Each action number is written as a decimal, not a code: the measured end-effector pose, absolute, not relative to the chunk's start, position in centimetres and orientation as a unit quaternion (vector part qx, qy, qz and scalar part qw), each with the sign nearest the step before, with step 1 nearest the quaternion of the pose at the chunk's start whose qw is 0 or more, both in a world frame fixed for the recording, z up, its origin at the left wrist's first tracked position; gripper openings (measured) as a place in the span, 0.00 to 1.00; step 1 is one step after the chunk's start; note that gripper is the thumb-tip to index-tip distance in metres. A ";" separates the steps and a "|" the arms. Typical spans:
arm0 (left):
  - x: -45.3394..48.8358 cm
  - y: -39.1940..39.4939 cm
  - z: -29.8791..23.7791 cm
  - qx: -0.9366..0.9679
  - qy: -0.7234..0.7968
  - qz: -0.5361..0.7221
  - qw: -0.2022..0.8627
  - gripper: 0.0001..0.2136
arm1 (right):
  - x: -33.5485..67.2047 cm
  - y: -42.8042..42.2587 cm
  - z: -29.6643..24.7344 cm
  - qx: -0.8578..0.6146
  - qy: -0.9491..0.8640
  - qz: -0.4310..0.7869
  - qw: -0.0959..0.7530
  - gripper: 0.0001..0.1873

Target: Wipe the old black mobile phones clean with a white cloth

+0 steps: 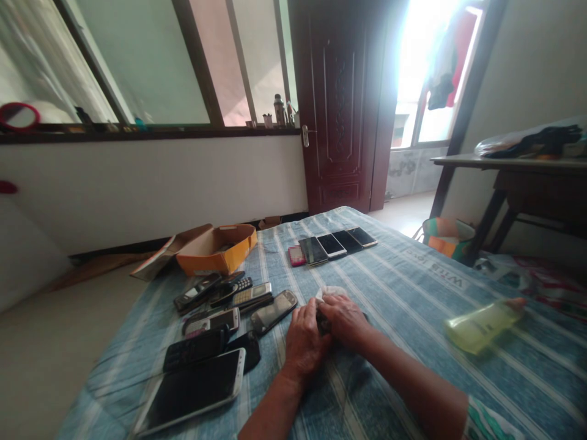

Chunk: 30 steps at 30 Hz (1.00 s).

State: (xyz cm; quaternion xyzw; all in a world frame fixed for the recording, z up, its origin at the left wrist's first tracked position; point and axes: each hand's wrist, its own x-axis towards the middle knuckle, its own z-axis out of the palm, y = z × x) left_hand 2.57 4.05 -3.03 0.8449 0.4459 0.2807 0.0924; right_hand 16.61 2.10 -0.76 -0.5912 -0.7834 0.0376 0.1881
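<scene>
My left hand (305, 339) and my right hand (345, 321) are together low over the striped blue bedding, fingers curled. A white cloth or tissue (331, 291) sticks out beyond the fingers of my right hand, pressed onto a dark object (323, 324). My left hand grips that object from the left; most of it is hidden, so its kind is unclear. Close to the left lies a grey touchscreen phone (274, 310). Past it, several old keypad phones (251, 294) lie in a loose heap. A large white-framed tablet (195, 391) rests nearest to me.
An open orange cardboard box (206, 264) stands at the bed's far left. Beyond my hands, several flat phones (331, 245) lie in a row with a small pink item (296, 255). A yellowish bottle (481, 327) lies on its side at right. A desk (509, 162) stands farther right.
</scene>
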 end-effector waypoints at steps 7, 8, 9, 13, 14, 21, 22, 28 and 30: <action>3.1 3.5 -2.9 0.834 0.472 0.277 0.072 0.28 | 18.8 -2.1 -1.1 -0.571 -0.796 0.019 0.200 0.11; 3.1 3.4 -2.9 0.833 0.472 0.282 0.069 0.28 | 19.1 -2.5 -1.1 -0.578 -0.791 0.016 0.201 0.12; 3.1 3.4 -2.9 0.833 0.469 0.286 0.066 0.28 | 19.4 -2.9 -1.2 -0.588 -0.783 0.013 0.201 0.13; 3.1 3.3 -3.0 0.833 0.463 0.294 0.066 0.28 | 19.6 -3.2 -1.6 -0.631 -0.750 -0.008 0.197 0.16; 3.1 3.4 -3.0 0.831 0.466 0.294 0.069 0.28 | 19.5 -3.1 -1.7 -0.637 -0.746 -0.011 0.194 0.16; 3.2 4.6 -2.1 0.837 0.455 0.274 0.133 0.33 | 18.7 -1.4 -1.2 -0.620 -0.762 0.003 0.188 0.14; 3.2 4.8 -2.0 0.837 0.453 0.269 0.146 0.34 | 18.6 -1.1 -1.1 -0.618 -0.763 0.009 0.189 0.13; 3.1 5.2 -1.8 0.837 0.436 0.258 0.208 0.39 | 17.7 0.7 -0.4 -0.610 -0.772 0.029 0.173 0.13; 3.0 5.4 -1.8 0.838 0.436 0.248 0.216 0.41 | 17.4 1.2 -0.3 -0.608 -0.775 0.033 0.170 0.13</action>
